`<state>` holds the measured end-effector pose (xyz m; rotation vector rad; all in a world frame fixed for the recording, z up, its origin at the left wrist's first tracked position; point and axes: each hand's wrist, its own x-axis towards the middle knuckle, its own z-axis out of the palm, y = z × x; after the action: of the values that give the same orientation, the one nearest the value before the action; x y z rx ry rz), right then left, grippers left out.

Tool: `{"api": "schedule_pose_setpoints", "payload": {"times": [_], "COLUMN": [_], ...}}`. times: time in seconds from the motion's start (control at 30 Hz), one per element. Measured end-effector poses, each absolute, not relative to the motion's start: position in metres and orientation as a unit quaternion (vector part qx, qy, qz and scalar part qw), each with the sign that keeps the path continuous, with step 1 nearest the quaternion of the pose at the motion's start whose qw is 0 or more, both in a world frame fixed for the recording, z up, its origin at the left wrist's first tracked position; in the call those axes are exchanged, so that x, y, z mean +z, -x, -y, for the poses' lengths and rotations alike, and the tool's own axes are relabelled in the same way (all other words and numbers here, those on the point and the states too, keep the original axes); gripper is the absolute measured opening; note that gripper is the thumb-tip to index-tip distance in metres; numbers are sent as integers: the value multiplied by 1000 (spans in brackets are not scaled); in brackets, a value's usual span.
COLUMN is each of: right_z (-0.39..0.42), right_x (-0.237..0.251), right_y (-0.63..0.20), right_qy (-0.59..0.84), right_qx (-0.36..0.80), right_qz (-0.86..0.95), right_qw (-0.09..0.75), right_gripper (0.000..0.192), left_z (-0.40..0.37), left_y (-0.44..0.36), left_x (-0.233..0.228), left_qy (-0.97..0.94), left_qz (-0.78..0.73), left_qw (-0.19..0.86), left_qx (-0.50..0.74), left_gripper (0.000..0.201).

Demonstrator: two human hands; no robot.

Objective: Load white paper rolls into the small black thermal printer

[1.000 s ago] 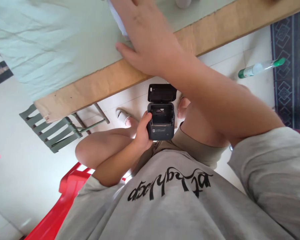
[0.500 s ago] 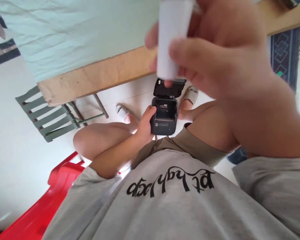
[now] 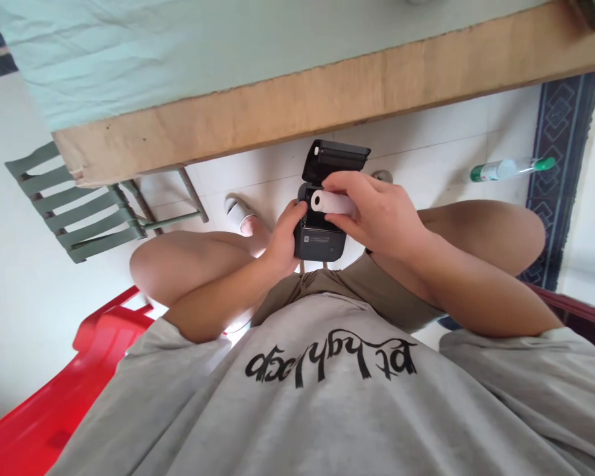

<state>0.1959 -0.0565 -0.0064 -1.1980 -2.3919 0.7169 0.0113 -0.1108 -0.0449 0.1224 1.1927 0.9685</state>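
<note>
My left hand [image 3: 283, 241] is closed round the left side of a small black label printer [image 3: 322, 246], its thumb on the upper rim. The printer's lid [image 3: 334, 162] is swung up, away from my body, and the paper bay faces me. Between the thumb and fingers of my right hand [image 3: 377, 211] is a white paper roll [image 3: 336, 203], lying sideways with its hollow core facing left. The roll is at the mouth of the bay, over its upper part. Whether it touches the bay floor I cannot tell; my fingers hide its right end.
A wooden table [image 3: 258, 125] with a pale green cloth [image 3: 188, 53] runs across in front of me. A green folding stool [image 3: 79, 205] stands at the left, a red plastic chair [image 3: 79, 370] at the lower left. On the floor at right lies a plastic bottle [image 3: 508, 170].
My right hand has come down from close to the camera to the printer, bringing the paper roll to the open bay. My left hand still holds the printer.
</note>
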Motion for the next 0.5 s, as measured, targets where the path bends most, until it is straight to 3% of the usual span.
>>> {"api": "schedule_pose_setpoints", "payload": {"times": [0.1,0.27,0.5], "right_z": [54,59,64], "right_x": [-12,-23,-26], "right_y": [-196,-192,-188], "right_qy": [450,462,422], "right_qx": [225,241,202], "right_qz": [852,847,859], "right_qw": [143,106,207], "right_gripper": [24,18,26], "left_z": [111,111,111], "left_y": [-14,-16,-17], "left_x": [-45,-43,-43], "left_qy": [-66,-96,-85], "left_qz": [-533,-525,-532], "left_qw": [720,716,717], "left_qx": [440,450,443], "left_gripper": [45,44,39]}}
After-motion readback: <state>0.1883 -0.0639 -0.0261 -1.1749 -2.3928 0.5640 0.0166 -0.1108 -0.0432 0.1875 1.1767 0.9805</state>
